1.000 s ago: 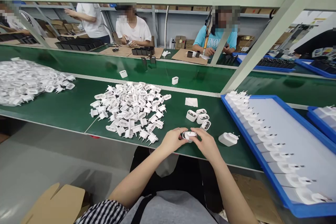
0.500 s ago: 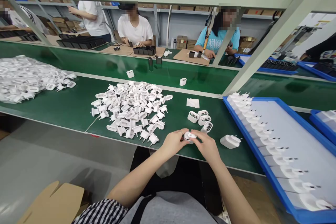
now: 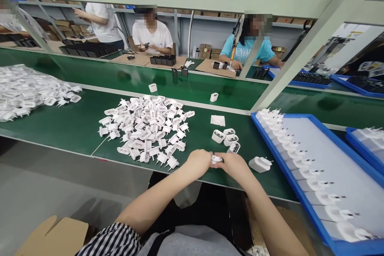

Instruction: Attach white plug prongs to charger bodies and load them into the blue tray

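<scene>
Near the front edge of the green bench, my left hand (image 3: 199, 163) and my right hand (image 3: 235, 165) are both closed on one white charger (image 3: 216, 159). Fingers cover most of it; only a white end shows between them. Just beyond stand several open white charger housings (image 3: 218, 136) with circuit parts visible inside. To the right of my right hand lies a white charger with plug pins (image 3: 260, 164). A heap of loose white plug caps (image 3: 150, 128) spreads out left of my left hand.
A blue-rimmed tray (image 3: 318, 119) at right holds a row of white chargers. A bag of white caps (image 3: 27, 92) lies far left. A white paper piece (image 3: 217, 120) sits behind the housings. Beyond a slanted post (image 3: 297, 56), co-workers sit across the green belt (image 3: 126, 74).
My left hand has rolled over the charger, its fingers wrapping further round and hiding more of it. White and black housings on the far belt have shifted right. The view has moved slightly.
</scene>
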Demonstrator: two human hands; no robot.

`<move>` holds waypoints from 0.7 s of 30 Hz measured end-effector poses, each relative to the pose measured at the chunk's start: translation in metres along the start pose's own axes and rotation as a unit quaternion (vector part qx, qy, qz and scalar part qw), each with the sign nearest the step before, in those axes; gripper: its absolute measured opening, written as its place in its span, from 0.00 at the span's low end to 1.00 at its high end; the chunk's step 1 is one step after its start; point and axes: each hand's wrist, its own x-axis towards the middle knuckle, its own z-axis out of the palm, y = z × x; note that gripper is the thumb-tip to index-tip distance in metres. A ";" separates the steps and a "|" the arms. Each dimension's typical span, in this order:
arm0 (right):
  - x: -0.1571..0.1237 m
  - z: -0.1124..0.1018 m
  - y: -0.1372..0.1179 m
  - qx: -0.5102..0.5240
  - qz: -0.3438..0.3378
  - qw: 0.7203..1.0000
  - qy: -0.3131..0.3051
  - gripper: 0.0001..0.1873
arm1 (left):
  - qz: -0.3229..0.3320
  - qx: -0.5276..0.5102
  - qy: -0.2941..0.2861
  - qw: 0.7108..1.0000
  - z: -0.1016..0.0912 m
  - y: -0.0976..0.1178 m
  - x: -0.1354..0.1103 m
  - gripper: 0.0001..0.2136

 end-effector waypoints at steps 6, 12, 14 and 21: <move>0.006 -0.012 -0.006 -0.032 -0.041 0.999 -0.018 0.06 | 0.003 0.027 -0.115 0.993 -0.027 0.010 0.016 0.04; -0.003 -0.013 -0.005 -0.013 -0.040 0.999 -0.004 0.07 | 0.026 0.102 -0.173 0.979 -0.036 0.014 0.023 0.05; -0.010 -0.013 0.001 -0.010 -0.018 1.000 -0.018 0.07 | -0.016 0.122 -0.213 0.969 -0.050 0.013 0.044 0.07; -0.050 0.015 0.048 0.144 0.077 0.985 0.046 0.16 | -0.141 -0.007 0.123 0.982 -0.098 0.004 0.200 0.15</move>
